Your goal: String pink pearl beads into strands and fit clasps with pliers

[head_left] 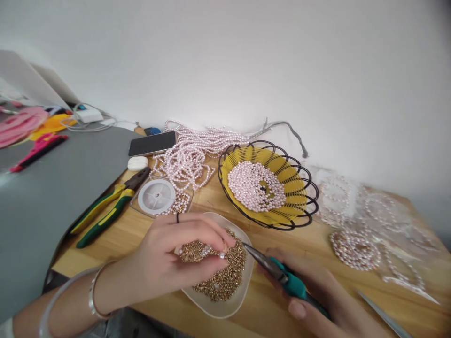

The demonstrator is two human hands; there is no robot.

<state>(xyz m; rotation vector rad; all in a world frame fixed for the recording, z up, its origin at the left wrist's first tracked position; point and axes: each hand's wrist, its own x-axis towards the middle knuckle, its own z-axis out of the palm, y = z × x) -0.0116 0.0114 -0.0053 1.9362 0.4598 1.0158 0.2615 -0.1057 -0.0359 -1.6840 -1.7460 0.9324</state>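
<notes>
My left hand (pixel 190 249) is closed in a pinch over a white dish (pixel 243 291) of small gold beads (pixel 225 281). A pearl bead (pixel 221 255) shows between the thumb and fingertips; anything else in the pinch is too small to make out. In my right hand (pixel 317 286) are needle-nose pliers (pixel 292 281) with teal handles, their tip at the dish's right rim, apart from the bead. Beyond the dish stands a yellow basket (pixel 292 169) with a black looped rim, holding pale pink pearl beads (pixel 253 188).
Combination pliers (pixel 105 211), a spool in a clear box (pixel 157 197), a white case (pixel 137 163) and a phone (pixel 152 143) lie left. Pearl strands (pixel 190 150) are heaped behind. Bagged bead loops (pixel 355 249) and a pointed metal tool (pixel 382 314) lie right. A wall stands behind.
</notes>
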